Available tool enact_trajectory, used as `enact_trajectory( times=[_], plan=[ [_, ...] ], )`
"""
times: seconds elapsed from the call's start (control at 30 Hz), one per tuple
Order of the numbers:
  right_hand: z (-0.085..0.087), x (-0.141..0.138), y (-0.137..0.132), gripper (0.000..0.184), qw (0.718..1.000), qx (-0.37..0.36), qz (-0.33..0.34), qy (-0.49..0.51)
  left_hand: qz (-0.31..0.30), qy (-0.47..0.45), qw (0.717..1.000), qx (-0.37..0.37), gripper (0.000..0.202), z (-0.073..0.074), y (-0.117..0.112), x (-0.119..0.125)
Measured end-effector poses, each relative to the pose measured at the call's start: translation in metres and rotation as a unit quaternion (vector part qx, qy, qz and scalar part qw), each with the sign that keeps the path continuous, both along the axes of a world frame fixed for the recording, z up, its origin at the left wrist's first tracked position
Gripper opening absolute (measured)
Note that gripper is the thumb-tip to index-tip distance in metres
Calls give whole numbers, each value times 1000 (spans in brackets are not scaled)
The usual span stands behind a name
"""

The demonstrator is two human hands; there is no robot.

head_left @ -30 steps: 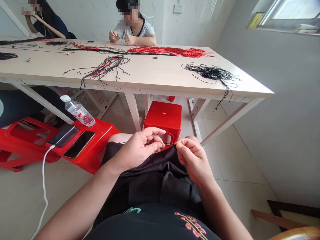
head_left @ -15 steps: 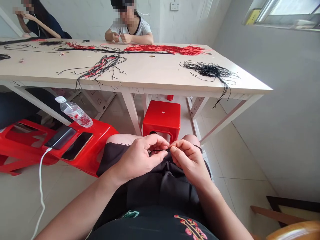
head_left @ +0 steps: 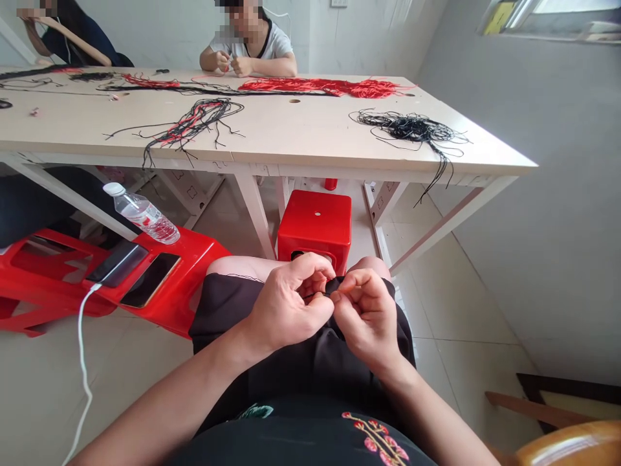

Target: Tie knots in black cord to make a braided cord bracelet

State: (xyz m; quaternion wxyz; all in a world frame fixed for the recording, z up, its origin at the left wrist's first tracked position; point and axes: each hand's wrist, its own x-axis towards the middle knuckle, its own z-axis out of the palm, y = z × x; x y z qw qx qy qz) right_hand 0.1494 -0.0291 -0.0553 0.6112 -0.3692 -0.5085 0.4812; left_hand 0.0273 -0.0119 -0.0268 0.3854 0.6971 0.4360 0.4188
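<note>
My left hand (head_left: pixel 290 305) and my right hand (head_left: pixel 367 317) meet over my lap, just above a black skirt (head_left: pixel 310 362). Both pinch a thin black cord (head_left: pixel 326 294) between thumb and fingertips, and the fingers touch each other around it. Most of the cord is hidden inside the fingers. A red stool (head_left: pixel 315 223) stands right beyond my knees.
A long pale table (head_left: pixel 272 139) carries red cords (head_left: pixel 330 86), a black tangle (head_left: pixel 412 127) and a mixed red-black bunch (head_left: pixel 194 123). Two people sit at its far side. At left, a red plastic chair (head_left: pixel 145 278) holds a water bottle (head_left: pixel 140 213) and two phones (head_left: pixel 133 272).
My hands have closed together: a short stretch of cord showed between them a second ago, now the fingertips touch. The view has shifted slightly.
</note>
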Motion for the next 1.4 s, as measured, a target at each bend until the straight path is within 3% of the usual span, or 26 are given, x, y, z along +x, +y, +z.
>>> enact_trajectory(
  times=[0.1, 0.27, 0.5, 0.8, 1.4],
  plan=[
    [-1, 5, 2, 15, 999, -23, 2, 38, -21, -50, 996, -73, 19, 6, 1, -3],
    [-5, 17, 7, 7, 980, -131, 80, 125, -31, -73, 982, -172, 9, 16, 4, -10],
    [-6, 22, 6, 20, 985, -129, 110, 45, -11, -75, 983, -169, 12, 20, 2, -13],
    [-9, 25, 6, 22, 983, -146, 105, 38, 23, -92, 988, -119, 27, 24, 3, -27],
    [-2, 17, 2, 23, 983, -129, 132, 14, -45, -13, 994, -102, 30, 20, -4, -27]
  ],
)
